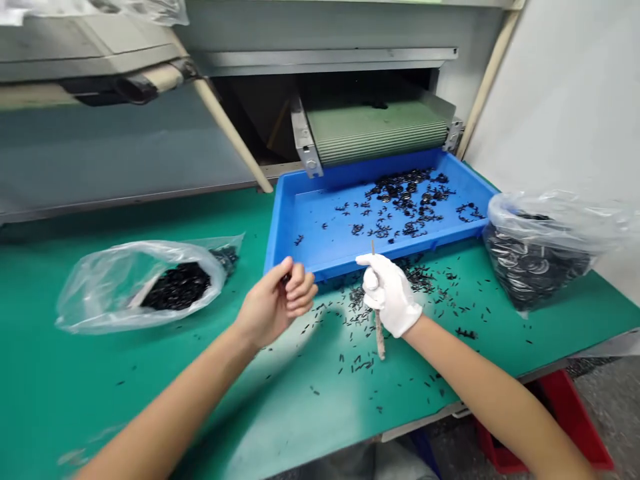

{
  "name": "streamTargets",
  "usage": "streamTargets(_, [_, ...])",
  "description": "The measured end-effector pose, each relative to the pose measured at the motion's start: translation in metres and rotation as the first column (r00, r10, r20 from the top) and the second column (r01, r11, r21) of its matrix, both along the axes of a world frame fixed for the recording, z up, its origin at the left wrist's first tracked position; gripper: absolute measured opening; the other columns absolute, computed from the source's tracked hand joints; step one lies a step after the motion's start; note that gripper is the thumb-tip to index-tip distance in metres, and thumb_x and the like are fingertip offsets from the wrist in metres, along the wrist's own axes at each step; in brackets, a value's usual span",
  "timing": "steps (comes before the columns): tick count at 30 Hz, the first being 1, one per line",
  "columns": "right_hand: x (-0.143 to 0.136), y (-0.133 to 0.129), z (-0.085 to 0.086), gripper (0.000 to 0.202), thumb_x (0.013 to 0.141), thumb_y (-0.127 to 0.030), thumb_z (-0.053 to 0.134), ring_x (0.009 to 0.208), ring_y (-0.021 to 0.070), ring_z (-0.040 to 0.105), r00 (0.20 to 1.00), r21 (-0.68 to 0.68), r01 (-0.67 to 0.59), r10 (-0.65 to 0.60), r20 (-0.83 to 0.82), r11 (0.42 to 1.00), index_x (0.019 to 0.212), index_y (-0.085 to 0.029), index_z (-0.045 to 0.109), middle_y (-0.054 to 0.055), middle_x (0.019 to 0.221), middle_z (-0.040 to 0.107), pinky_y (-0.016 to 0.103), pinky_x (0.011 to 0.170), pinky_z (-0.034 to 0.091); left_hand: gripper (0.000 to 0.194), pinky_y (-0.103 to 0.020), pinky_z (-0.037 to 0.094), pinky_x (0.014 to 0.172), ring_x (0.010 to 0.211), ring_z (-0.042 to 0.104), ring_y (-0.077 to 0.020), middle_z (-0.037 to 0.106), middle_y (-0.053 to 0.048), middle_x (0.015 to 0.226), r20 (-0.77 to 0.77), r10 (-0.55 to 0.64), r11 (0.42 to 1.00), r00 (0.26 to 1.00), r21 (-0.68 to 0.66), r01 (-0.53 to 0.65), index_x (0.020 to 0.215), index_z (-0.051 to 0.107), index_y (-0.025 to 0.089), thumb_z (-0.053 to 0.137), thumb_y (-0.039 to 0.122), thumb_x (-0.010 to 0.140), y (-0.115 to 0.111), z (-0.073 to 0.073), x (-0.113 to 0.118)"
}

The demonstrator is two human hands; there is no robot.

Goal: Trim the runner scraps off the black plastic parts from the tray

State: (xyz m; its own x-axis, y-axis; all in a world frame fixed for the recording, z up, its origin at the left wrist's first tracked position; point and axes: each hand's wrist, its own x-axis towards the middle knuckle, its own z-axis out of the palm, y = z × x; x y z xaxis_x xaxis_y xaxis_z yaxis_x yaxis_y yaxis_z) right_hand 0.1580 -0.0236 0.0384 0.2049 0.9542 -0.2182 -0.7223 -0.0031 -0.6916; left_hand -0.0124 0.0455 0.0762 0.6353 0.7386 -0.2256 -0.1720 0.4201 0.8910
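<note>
The step in hand appears to be manual work on small black parts [407, 197] with a hand-held rod [380, 343]; the exact operation cannot be confirmed. The right hand [387, 293], gloved in white, is positioned right of centre in the frame. Its fingers are closed around the rod, the thin end projecting above the fist and the thicker, tan end extending below it. The left hand [280, 297], bare, is positioned at the centre, apart from the right, with its fingers curled and the thumb set against the index finger. A dark spot [287, 277] is visible between thumb and finger; whether this is a gripped part or only shadow, I cannot tell. The black parts lie mainly in the right half of the blue tray [315, 230], upper right of centre, below the end of the green conveyor belt [375, 127]. Fine black slivers [363, 365] are scattered over the green table [60, 387] beneath and around the right hand. One open plastic bag [100, 293] containing black pieces lies at left; a second, fuller plastic bag [565, 213] stands at the right edge of the tray. If the left hand does hold a part, the next move would call for aligning that part with the thin end of the rod; if not, a single part would first need to be separated from the pile. In either case, the grip on the rod should remain firm and the loose slivers should be kept out of the tray.
</note>
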Motion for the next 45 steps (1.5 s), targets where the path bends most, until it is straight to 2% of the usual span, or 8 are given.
streamTargets(4, [0.002, 0.005, -0.002, 0.019, 0.074, -0.035, 0.061, 0.034, 0.0027, 0.022, 0.992, -0.012, 0.127, -0.127, 0.009, 0.992, 0.081, -0.017, 0.064, -0.01, 0.048, 0.039, 0.017, 0.031, 0.017, 0.02, -0.018, 0.021, 0.04, 0.042, 0.024, -0.0049, 0.036, 0.004, 0.058, -0.256, -0.082, 0.921, 0.963, 0.349, 0.172, 0.068, 0.046, 0.016, 0.048, 0.028, 0.084, 0.058, 0.011, 0.081])
streamTargets(7, [0.002, 0.008, -0.005, 0.02, 0.075, -0.036, 0.061, 0.034, 0.0026, 0.022, 0.984, -0.002, 0.177, -0.177, 0.018, 0.984, 0.081, -0.017, 0.065, -0.01, 0.047, 0.038, 0.017, 0.031, 0.018, 0.017, -0.021, 0.028, 0.043, 0.045, 0.034, -0.008, 0.048, -0.001, 0.065, -0.6, 0.079, 0.609, 0.796, 0.662, 0.438, 0.08, 0.049, 0.015, 0.033, 0.02, 0.086, 0.1, -0.001, 0.152])
streamTargets(12, [0.005, 0.013, -0.009, 0.019, 0.076, -0.036, 0.06, 0.034, 0.0026, 0.023, 0.981, 0.0, 0.187, -0.186, 0.058, 0.982, 0.082, -0.018, 0.064, -0.009, 0.048, 0.038, 0.018, 0.031, 0.018, 0.009, -0.028, 0.043, 0.072, 0.08, 0.059, -0.0203, 0.064, -0.013, 0.083, -0.714, 0.182, 0.351, 0.676, 0.69, 0.634, 0.078, 0.056, 0.013, 0.049, 0.017, 0.081, 0.136, -0.028, 0.229])
streamTargets(17, [0.008, 0.015, -0.01, 0.021, 0.077, -0.038, 0.06, 0.035, 0.0028, 0.023, 0.977, 0.028, 0.192, -0.193, 0.09, 0.981, 0.083, -0.019, 0.064, -0.009, 0.05, 0.037, 0.018, 0.032, 0.019, 0.009, -0.035, 0.041, 0.087, 0.095, 0.061, -0.0278, 0.068, -0.018, 0.088, -0.784, 0.172, 0.25, 0.597, 0.621, 0.743, 0.08, 0.06, 0.012, 0.058, 0.02, 0.078, 0.137, -0.042, 0.241])
streamTargets(25, [0.018, 0.012, -0.001, 0.025, 0.073, -0.04, 0.062, 0.036, 0.0037, 0.02, 0.949, 0.009, 0.285, -0.284, 0.141, 0.958, 0.086, -0.019, 0.063, -0.01, 0.05, 0.036, 0.019, 0.033, 0.016, 0.022, -0.025, 0.041, 0.059, 0.06, 0.051, -0.0145, 0.055, -0.006, 0.065, -0.661, 0.243, 0.428, 0.709, 0.73, 0.533, 0.08, 0.053, 0.013, 0.034, 0.019, 0.088, 0.114, 0.005, 0.175])
streamTargets(30, [0.002, -0.006, 0.004, 0.038, 0.074, -0.037, 0.064, 0.043, 0.0056, 0.026, 0.884, 0.122, 0.099, -0.143, 0.445, 0.988, 0.109, -0.02, 0.06, -0.01, 0.054, 0.037, 0.02, 0.04, 0.025, 0.02, -0.017, 0.017, 0.037, 0.041, 0.014, -0.0066, 0.018, 0.009, 0.051, -0.286, -0.185, 0.938, 0.94, 0.233, 0.256, 0.073, 0.04, 0.02, 0.04, 0.034, 0.087, 0.019, 0.009, 0.051])
streamTargets(36, [-0.029, -0.037, -0.008, 0.019, 0.075, -0.023, 0.064, 0.057, 0.0091, 0.042, 0.451, 0.141, -0.44, 0.083, 0.889, 0.887, 0.093, -0.017, 0.067, -0.003, 0.066, 0.05, 0.024, 0.056, 0.04, 0.05, -0.014, 0.01, 0.036, 0.039, 0.008, -0.0029, 0.014, 0.012, 0.044, -0.062, -0.159, 0.961, 0.985, -0.241, 0.139, 0.062, 0.031, 0.021, 0.059, 0.06, 0.077, -0.077, -0.051, -0.009])
streamTargets(45, [-0.037, -0.041, -0.004, 0.007, 0.075, -0.019, 0.061, 0.052, 0.0083, 0.041, 0.119, 0.111, -0.4, -0.068, 0.99, 0.91, 0.073, -0.019, 0.055, -0.004, 0.064, 0.047, 0.022, 0.054, 0.039, 0.06, -0.02, 0.024, 0.038, 0.036, 0.025, -0.0047, 0.026, 0.009, 0.04, -0.094, -0.086, 0.994, 0.992, -0.079, 0.079, 0.055, 0.037, 0.019, 0.045, 0.074, 0.078, -0.077, -0.074, -0.012])
